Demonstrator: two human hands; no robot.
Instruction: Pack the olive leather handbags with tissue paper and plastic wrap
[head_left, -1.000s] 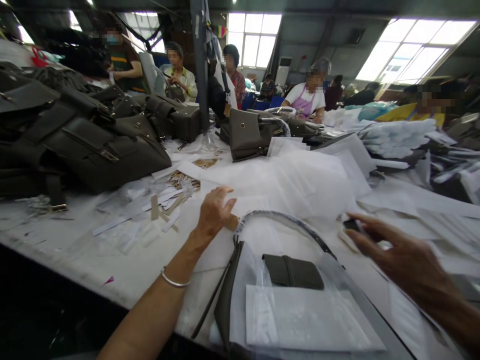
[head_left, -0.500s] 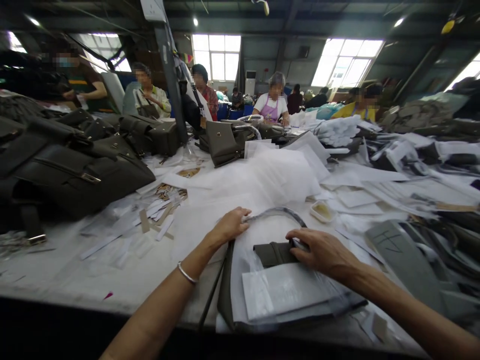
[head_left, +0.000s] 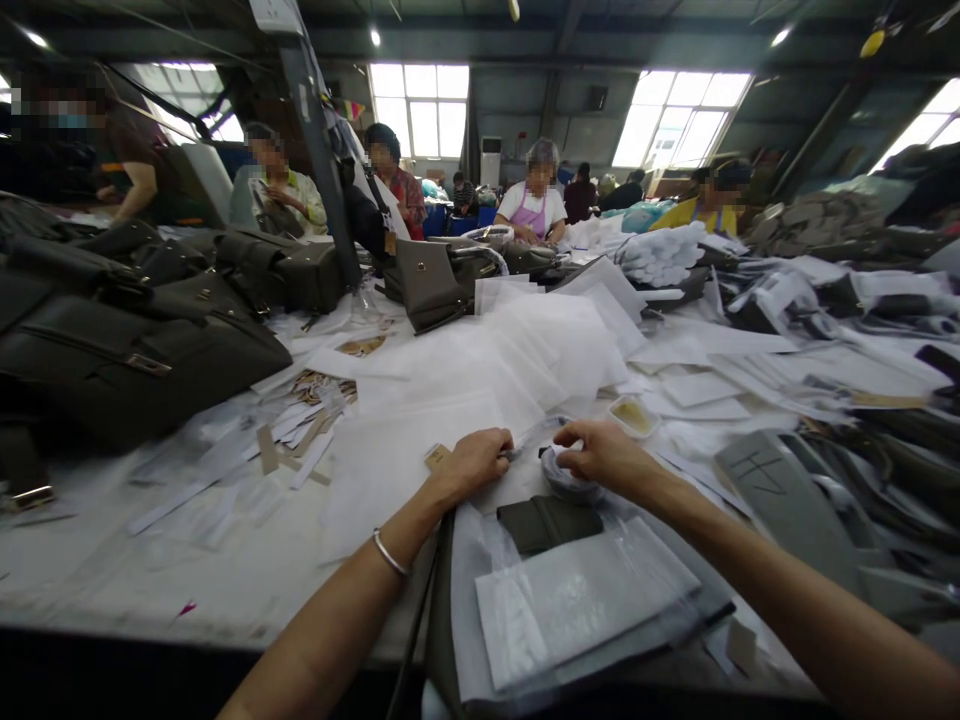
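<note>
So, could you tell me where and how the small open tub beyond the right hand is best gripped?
I'd take the small tub by its rim, from above on its right side: it sits open side up with yellowish contents, and the right hand crowds its near left.

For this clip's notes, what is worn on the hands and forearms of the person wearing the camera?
The left wrist wears a slim, smooth, silvery bangle. Both hands, left and right, are gloveless, and no sleeve shows on either forearm.
</note>
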